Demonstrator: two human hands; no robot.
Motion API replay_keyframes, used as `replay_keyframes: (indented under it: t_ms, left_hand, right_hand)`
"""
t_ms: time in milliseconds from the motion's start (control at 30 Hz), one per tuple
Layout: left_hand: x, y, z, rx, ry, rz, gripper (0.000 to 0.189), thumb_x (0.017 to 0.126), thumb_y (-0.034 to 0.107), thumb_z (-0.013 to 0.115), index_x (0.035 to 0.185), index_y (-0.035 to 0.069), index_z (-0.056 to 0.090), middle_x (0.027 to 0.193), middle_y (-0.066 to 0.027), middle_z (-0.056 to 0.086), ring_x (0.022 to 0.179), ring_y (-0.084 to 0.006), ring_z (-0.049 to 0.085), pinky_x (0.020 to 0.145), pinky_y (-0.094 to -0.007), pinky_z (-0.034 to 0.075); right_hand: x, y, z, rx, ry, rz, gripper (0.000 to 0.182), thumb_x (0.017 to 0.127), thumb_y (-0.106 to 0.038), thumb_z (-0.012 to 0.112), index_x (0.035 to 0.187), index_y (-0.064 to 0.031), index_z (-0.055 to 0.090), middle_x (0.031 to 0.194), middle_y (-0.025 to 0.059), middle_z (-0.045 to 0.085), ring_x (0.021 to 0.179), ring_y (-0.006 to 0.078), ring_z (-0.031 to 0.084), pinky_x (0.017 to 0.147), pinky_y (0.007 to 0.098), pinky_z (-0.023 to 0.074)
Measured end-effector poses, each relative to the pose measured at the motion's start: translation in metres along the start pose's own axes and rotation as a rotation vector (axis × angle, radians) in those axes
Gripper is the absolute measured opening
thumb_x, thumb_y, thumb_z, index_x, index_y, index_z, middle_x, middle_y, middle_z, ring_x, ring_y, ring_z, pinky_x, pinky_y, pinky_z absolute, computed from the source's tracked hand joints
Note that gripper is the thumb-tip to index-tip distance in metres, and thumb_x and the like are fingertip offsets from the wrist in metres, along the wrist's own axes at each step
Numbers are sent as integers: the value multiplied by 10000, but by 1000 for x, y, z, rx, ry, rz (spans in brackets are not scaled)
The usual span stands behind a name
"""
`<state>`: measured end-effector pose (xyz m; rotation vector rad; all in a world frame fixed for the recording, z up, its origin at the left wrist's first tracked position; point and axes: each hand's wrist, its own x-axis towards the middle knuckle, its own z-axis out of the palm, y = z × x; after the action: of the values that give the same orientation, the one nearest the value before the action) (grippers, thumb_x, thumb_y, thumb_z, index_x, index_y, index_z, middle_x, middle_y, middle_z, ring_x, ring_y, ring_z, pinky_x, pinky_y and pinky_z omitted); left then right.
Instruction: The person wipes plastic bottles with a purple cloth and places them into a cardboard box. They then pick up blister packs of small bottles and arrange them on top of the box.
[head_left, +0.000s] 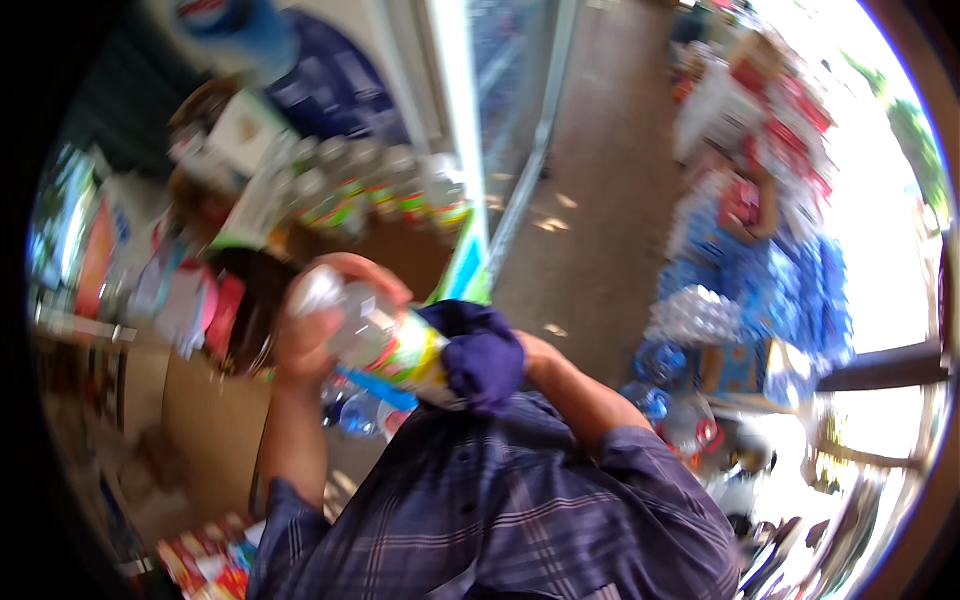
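A clear plastic bottle (367, 330) with a white cap and a green, yellow and red label lies tilted across the front of my chest. My left hand (307, 330) is closed around its cap end. A dark purple cloth (486, 360) covers the base end. At that end my right hand (531, 355) grips the cloth, which hides most of its fingers. Similar capped bottles (364, 172) stand in rows in a cardboard box (397, 251) beyond my hands. The picture is blurred by motion.
A glass door frame (517, 202) stands beyond the box. At the right, past a strip of brown floor (592, 150), are blue-tinted bottle packs (780, 277) and red and white plastic-wrapped goods (780, 127). A brown cabinet panel (214, 427) is at the left.
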<state>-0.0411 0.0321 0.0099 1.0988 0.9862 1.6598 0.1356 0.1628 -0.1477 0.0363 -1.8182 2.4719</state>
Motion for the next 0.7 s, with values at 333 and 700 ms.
replay_keyframes:
  t_ms: [333, 700]
  left_hand:
    - [-33, -47, 45, 245, 808, -12, 261, 832, 46, 729, 1044, 42, 576, 1024, -33, 612, 928, -94, 571, 834, -263, 471]
    - [-52, -36, 35, 684, 395, 432, 259, 738, -12, 628, 969, 12, 513, 992, -181, 627, 899, -269, 643, 796, -393, 527]
  right_hand:
    - [38, -53, 48, -1001, 298, -497, 820, 705, -218, 772, 1384, 20, 380, 1323, 245, 456, 1192, 417, 480, 1028, 472, 386]
    - [12, -9, 15, -153, 161, -133, 620, 804, -172, 781, 1336, -35, 494, 1290, 95, 550, 1203, 191, 500, 1054, 347, 382]
